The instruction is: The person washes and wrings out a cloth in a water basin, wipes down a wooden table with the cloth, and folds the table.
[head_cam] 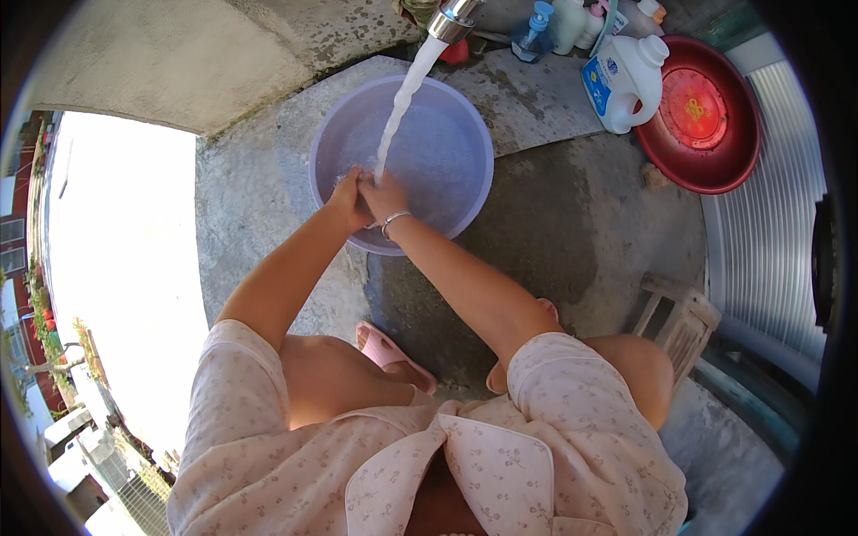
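Observation:
A stream of water (405, 97) pours from the metal faucet (452, 24) into a lavender plastic basin (487, 175) on the concrete floor. Over the near left part of this basin, my left hand (350, 199) and my right hand (386, 197) are pressed together where the stream lands. Their fingers overlap, and whether anything lies between the palms is hidden. A silver bangle (394, 225) circles my right wrist. Water covers the basin's bottom.
To the right, a red plastic basin (730, 161) leans by a corrugated panel (781, 221). Beside it stands a white detergent jug (620, 84). A blue pump bottle (533, 37) is among several bottles behind. A wooden stool (687, 325) sits at lower right; wet concrete (536, 228) spreads between.

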